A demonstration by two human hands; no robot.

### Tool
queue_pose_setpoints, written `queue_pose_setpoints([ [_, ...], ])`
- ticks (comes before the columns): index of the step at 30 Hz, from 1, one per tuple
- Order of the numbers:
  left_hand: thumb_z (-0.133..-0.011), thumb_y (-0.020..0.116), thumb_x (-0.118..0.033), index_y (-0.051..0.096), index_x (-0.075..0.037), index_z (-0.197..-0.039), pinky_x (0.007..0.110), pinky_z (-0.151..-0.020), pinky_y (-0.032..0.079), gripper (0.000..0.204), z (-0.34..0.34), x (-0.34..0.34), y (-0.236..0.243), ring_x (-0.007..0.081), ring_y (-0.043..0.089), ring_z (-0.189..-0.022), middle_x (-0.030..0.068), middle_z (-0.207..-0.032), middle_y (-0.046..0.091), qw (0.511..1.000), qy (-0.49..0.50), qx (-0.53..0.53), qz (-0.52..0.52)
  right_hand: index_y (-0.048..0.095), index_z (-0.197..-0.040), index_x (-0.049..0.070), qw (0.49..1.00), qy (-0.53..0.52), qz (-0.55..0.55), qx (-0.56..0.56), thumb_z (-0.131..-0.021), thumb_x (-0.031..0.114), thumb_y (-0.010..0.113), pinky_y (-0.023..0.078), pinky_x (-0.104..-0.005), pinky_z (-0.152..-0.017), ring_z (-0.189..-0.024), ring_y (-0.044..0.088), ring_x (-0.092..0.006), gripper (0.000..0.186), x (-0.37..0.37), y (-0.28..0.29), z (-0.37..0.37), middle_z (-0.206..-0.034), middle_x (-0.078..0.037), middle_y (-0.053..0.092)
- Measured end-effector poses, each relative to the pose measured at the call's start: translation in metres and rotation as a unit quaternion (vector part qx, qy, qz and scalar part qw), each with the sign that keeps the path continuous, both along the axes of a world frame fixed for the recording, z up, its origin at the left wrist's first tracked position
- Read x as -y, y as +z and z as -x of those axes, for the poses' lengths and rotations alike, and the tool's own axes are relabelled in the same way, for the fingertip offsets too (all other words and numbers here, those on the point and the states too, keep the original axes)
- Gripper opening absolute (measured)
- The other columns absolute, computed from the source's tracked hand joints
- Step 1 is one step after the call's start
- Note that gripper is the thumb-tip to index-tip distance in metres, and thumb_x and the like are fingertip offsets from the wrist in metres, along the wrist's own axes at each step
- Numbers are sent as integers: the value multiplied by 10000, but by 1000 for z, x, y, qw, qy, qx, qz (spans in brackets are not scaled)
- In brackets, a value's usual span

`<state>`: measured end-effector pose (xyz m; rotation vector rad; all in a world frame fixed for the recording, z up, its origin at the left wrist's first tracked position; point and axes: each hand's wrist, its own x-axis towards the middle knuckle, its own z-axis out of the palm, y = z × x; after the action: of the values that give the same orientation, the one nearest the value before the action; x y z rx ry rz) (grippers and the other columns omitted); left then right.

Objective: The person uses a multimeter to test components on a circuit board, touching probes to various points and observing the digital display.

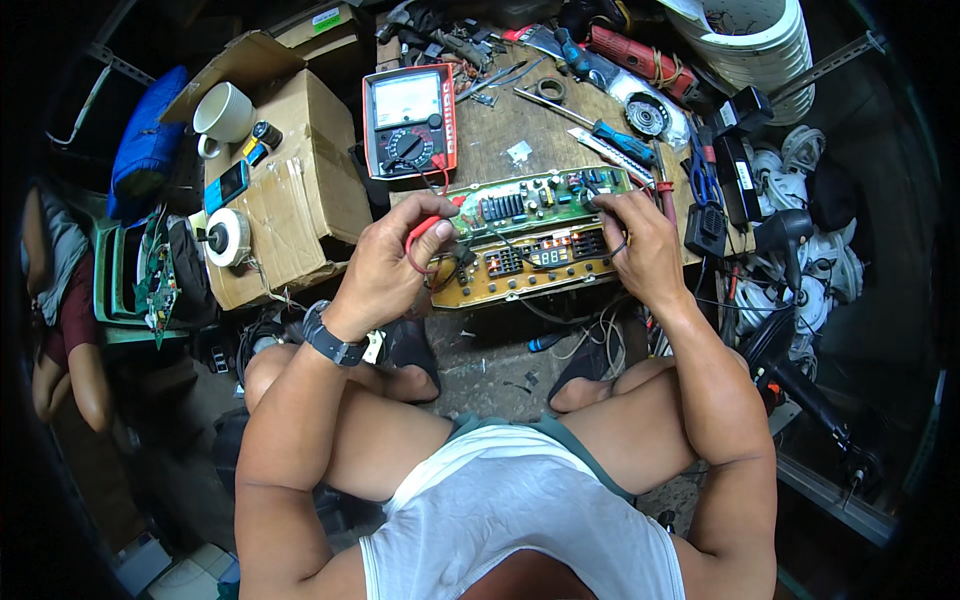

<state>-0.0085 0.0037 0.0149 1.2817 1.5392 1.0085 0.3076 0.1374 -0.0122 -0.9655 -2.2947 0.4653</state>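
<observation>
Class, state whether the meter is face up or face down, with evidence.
Face up: the meter shows its white scale and black knob to the camera.

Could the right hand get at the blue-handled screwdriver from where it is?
Probably yes: the blue-handled screwdriver lies just beyond the right hand, and nothing appears to cover its handle. The hand seems to pinch a black lead, though, which it would likely have to release first.

A long green circuit board [530, 204], packed with components, lies component side up, slanting from nine toward two o'clock. At its six o'clock sits an amber display board [530, 274], digits lit. A red test lead [410, 250] loops at their nine-o'clock end.
</observation>
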Motion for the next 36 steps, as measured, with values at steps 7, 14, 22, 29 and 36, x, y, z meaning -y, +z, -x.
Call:
queue_pose_setpoints([
  [7,-1138,674,-179,720,-11,-1326,314,-940,592,256,-5,7,-5,145,746,-1037,88,-1157,779,998,-27,-55,14,753,-1188,38,1000,4,14,11,-983,-8,739,570,-460,-844,-986,736,-394,210,0,2,1,-1051,-164,721],
  [14,-1115,692,-179,747,-29,-1313,362,-874,585,254,-15,8,-11,239,744,-950,131,-1131,776,991,-74,-110,8,758,-1195,46,999,-2,30,16,-989,7,741,575,-456,-857,-1003,738,-393,210,1,5,-2,-1062,-161,729],
  [22,-1104,701,-170,749,-38,-1333,383,-860,591,269,-12,6,-14,273,750,-936,147,-1137,775,984,-68,-160,-45,750,-1206,44,999,0,33,23,-991,-5,729,578,-454,-871,-1017,743,-398,222,0,8,-2,-1092,-172,735],
  [29,-1100,705,-159,745,-31,-1337,373,-819,590,273,-11,6,-20,247,740,-870,146,-1118,774,979,-75,-176,-71,751,-1211,41,999,-4,43,24,-996,-1,728,576,-455,-870,-1002,742,-399,220,0,9,-2,-1085,-175,732],
  [36,-1099,702,-152,746,-29,-1339,372,-762,587,273,-11,7,-20,230,722,-774,144,-1097,774,982,-71,-166,-54,755,-1208,41,999,-4,34,27,-1003,8,728,572,-464,-853,-982,738,-397,209,-1,7,-2,-1059,-176,722],
])
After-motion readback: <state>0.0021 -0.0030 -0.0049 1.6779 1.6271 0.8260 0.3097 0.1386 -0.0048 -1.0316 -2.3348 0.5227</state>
